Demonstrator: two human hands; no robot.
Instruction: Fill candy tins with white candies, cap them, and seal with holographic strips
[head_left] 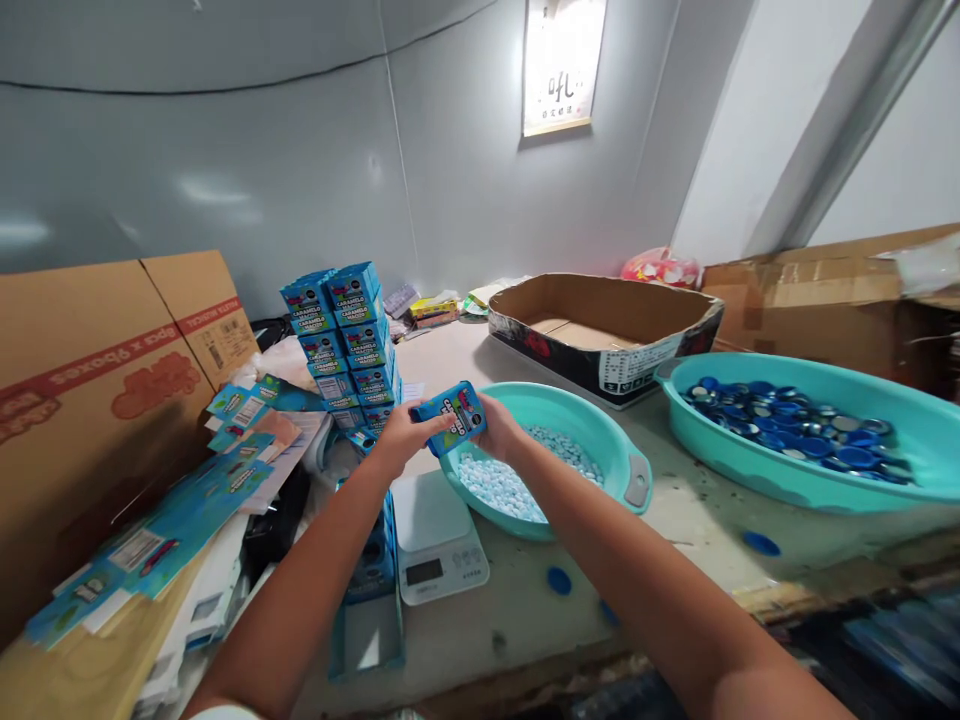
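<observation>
Currently, seen from the head camera, both bare hands meet at one blue box printed "CARAMELO MACIZO", lifted in the air just above the far end of the white scale. The left hand is clamped on the box's left end, its thumb lying across the printed face. The right hand comes up to the right end, but its fingers are mostly hidden behind the box, so I cannot tell how firmly it grips.

Just right of the scale stands a turquoise basin holding small pale blue and white pellets. Farther right of the scale, a second turquoise basin is loaded with blue caps, and a loose cap rests on the surface near the scale's front right corner. Behind the scale and to its left rises a stack of similar blue boxes. Along the scale's left side and toward its near end sits a blue open tray. Well left of the scale, flat blue cartons are spread beside a big brown carton. Beyond the scale to the right is a low open cardboard box with dark printed sides.
</observation>
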